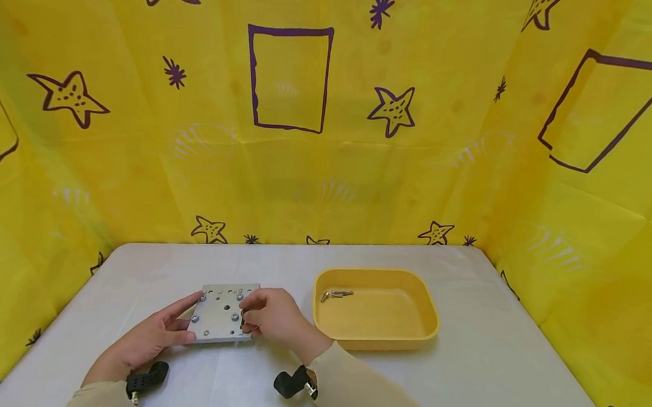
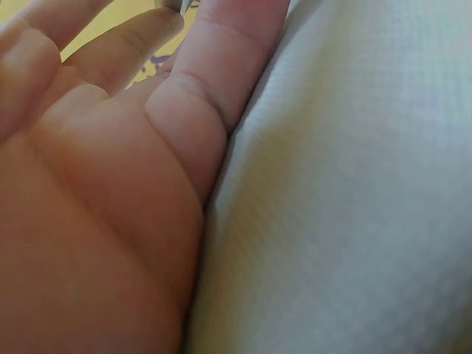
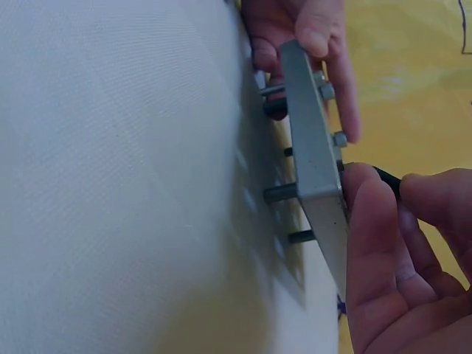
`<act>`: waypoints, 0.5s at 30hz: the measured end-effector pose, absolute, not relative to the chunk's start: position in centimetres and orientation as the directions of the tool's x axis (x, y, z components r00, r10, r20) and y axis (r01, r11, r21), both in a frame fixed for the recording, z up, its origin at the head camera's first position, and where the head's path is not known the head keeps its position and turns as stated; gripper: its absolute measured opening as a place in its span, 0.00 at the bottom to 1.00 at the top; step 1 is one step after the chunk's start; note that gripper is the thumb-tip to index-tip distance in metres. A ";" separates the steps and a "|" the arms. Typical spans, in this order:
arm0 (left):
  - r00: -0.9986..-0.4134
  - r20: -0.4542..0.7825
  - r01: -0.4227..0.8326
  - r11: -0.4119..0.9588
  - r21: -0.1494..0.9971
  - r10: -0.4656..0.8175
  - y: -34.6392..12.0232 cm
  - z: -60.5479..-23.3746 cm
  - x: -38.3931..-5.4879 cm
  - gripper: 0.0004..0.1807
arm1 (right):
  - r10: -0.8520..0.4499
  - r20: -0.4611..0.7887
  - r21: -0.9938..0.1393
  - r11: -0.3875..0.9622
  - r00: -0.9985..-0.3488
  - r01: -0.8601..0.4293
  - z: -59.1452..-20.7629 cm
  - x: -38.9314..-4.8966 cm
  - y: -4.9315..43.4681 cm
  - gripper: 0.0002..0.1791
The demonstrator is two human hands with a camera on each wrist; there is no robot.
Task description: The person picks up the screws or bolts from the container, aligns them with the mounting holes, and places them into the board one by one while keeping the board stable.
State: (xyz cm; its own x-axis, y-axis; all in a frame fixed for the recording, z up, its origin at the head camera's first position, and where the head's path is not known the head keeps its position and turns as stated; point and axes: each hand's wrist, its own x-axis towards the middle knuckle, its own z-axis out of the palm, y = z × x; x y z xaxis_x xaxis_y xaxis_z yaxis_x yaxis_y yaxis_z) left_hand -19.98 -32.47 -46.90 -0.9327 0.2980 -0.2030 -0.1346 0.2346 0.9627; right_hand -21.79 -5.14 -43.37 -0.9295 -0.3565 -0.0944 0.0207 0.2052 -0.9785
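Note:
A silver metal plate (image 1: 216, 314) with several holes and socket-head screws (image 1: 195, 318) lies left of centre in the head view. My left hand (image 1: 153, 336) holds its left side, thumb at the near corner and a finger along the far corner. My right hand (image 1: 275, 316) is at the plate's right side. Between its thumb and fingers it pinches a thin black hex key (image 3: 388, 179), whose end is right at the plate's face. Screw shanks (image 3: 280, 193) stick out from the underside. The left wrist view shows mostly the left palm (image 2: 110, 192) beside the tabletop.
Right of the plate, a yellow tray (image 1: 373, 344) stands on the white table (image 1: 496, 367), with several small screws (image 1: 342, 293) in its left part. Yellow patterned cloth (image 1: 282, 181) hangs around the back and sides. Each wrist wears a black camera mount (image 1: 291, 382).

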 end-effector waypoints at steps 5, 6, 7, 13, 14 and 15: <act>-0.937 -0.220 -0.153 0.247 0.957 0.272 -32.6 -46.9 -20.1 0.51 | -0.353 -0.091 -0.972 0.236 -0.931 0.006 -43.5 -21.8 -5.6 0.09; -0.937 -0.221 -0.154 0.245 0.957 0.272 -32.6 -46.9 -20.1 0.51 | -0.352 -0.094 -0.968 0.250 -0.931 0.003 -43.5 -21.8 -5.7 0.09; -0.937 -0.220 -0.155 0.243 0.958 0.272 -32.6 -46.9 -20.1 0.51 | -0.353 -0.096 -0.963 0.268 -0.931 -0.002 -43.5 -21.7 -5.8 0.09; -0.936 -0.225 -0.161 0.238 0.958 0.270 -32.5 -47.0 -20.1 0.51 | -0.362 -0.077 -0.919 0.387 -0.929 -0.074 -43.5 -21.5 -6.1 0.08; -0.937 -0.226 -0.162 0.241 0.957 0.266 -32.5 -47.0 -20.1 0.51 | -0.364 -0.072 -0.914 0.396 -0.929 -0.084 -43.6 -21.5 -6.1 0.08; -0.936 -0.222 -0.155 0.245 0.957 0.272 -32.4 -47.0 -20.1 0.51 | -0.364 -0.071 -0.911 0.403 -0.929 -0.088 -43.6 -21.4 -6.2 0.08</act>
State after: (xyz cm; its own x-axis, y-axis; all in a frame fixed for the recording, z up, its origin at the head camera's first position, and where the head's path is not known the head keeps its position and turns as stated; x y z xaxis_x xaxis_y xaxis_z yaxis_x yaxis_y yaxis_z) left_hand -20.07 -32.43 -47.00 -0.9364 0.2720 -0.2216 -0.1555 0.2447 0.9571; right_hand -21.43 -6.16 -43.63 -0.9286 -0.3641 -0.0713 -0.0879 0.4027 -0.9111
